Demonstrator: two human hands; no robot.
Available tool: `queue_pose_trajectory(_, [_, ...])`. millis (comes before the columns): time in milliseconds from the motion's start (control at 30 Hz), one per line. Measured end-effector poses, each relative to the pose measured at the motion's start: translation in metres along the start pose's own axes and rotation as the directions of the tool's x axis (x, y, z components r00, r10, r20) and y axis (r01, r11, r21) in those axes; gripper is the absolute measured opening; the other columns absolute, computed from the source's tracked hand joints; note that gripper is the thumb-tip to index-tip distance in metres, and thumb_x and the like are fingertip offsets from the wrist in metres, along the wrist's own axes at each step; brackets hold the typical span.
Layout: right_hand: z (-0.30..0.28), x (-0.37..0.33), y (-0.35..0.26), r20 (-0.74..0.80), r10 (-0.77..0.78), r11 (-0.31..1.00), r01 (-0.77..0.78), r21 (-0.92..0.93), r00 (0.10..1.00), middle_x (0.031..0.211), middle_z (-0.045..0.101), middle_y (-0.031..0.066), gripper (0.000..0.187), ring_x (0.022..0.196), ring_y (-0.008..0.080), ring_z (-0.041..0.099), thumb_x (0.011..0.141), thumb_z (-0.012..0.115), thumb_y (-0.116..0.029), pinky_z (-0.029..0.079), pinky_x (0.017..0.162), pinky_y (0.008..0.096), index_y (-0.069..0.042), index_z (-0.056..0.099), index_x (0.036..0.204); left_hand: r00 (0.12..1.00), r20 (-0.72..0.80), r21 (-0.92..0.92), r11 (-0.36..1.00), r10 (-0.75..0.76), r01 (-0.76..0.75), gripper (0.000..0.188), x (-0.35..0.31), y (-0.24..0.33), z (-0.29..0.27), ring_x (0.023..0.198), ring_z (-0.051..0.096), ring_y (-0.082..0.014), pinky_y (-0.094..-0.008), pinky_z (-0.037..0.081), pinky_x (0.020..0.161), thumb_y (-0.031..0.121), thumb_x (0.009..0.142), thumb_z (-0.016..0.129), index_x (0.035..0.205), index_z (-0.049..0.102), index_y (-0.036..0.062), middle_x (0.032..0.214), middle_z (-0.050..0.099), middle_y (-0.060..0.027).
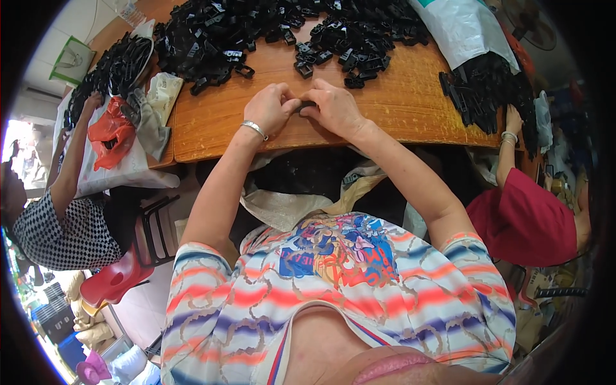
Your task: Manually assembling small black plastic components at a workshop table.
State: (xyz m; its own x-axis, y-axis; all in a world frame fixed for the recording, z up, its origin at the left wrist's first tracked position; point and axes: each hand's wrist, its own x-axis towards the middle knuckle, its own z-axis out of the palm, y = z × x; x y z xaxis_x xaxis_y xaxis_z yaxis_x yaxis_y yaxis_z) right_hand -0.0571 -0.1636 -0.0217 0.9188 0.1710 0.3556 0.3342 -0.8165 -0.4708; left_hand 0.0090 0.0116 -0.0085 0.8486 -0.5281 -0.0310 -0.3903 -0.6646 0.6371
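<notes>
Near the front edge of the wooden table (410, 102), my left hand (268, 110) and my right hand (338, 110) meet around a small black plastic piece (308, 105). The fingers of both are closed on it, pinching it from either side and hiding most of its shape. A silver bracelet (255, 129) circles my left wrist. Beyond my hands lies a large heap of black plastic clip-like parts (218, 38). A smaller cluster of similar parts (359, 54) spreads to its right.
Below the table edge, an open pale sack (282, 208) has dark contents. A white bag (471, 35) spills long black parts (478, 93) at right, beside a co-worker in a red sleeve (526, 218). Another person in checks (64, 231) reaches past a red plastic bag (112, 135).
</notes>
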Motion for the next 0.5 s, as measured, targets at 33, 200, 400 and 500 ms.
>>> queue_pose_trajectory(33, [0.0, -0.002, 0.001, -0.011, 0.004, 1.0, -0.004, 0.025, 1.0, 0.092, 0.061, 0.0106, 0.024, 0.084, 0.033, 0.064, 0.074, 0.077, -0.02, 0.052, 0.072, 0.0423, -0.007, 0.07, 0.093, 1.0, 0.017, 0.023, 1.0, -0.006, 0.006, 0.026, 0.003, 0.001, 0.0, 0.085, 0.065, -0.0296, -0.0393, 0.051, 0.076, 0.031, 0.083, 0.07, 0.086, 0.07, 0.0051, 0.088, 0.067, -0.013])
queue_pose_trajectory(200, [-0.009, -0.043, -0.027, 0.126, -0.004, 0.999, 0.0, 0.036, 0.992, 0.091, 0.059, 0.0138, 0.026, 0.083, 0.0347, 0.063, 0.073, 0.078, -0.02, 0.052, 0.069, 0.0439, -0.007, 0.065, 0.09, 0.983, 0.181, -0.192, 0.981, 0.024, 0.011, 0.02, 0.011, -0.025, -0.005, 0.082, 0.065, -0.0291, -0.0363, 0.052, 0.074, 0.022, 0.082, 0.071, 0.093, 0.07, 0.0057, 0.086, 0.067, -0.0131])
queue_pose_trajectory(400, [-0.003, -0.11, -0.052, 0.163, -0.038, 0.987, 0.012, 0.158, 0.986, 0.092, 0.059, 0.0113, 0.028, 0.08, 0.0322, 0.064, 0.072, 0.078, -0.016, 0.052, 0.066, 0.0413, -0.008, 0.067, 0.097, 0.855, -0.117, 0.445, 0.796, 0.506, -0.41, 0.027, 0.042, 0.017, 0.003, 0.099, 0.06, -0.0259, -0.0375, 0.052, 0.076, 0.005, 0.083, 0.06, 0.106, 0.068, 0.0167, 0.102, 0.058, -0.0094])
queue_pose_trajectory(500, [-0.015, -0.107, -0.043, 0.169, -0.04, 0.983, 0.008, 0.181, 0.985, 0.087, 0.062, 0.0102, 0.023, 0.078, 0.032, 0.064, 0.075, 0.077, -0.018, 0.052, 0.066, 0.0409, -0.007, 0.068, 0.092, 0.842, 0.072, 0.593, 0.656, 0.534, -0.467, 0.027, 0.063, 0.015, 0.006, 0.101, 0.054, -0.0293, -0.0371, 0.051, 0.08, 0.006, 0.077, 0.065, 0.103, 0.065, 0.0129, 0.1, 0.053, -0.0115])
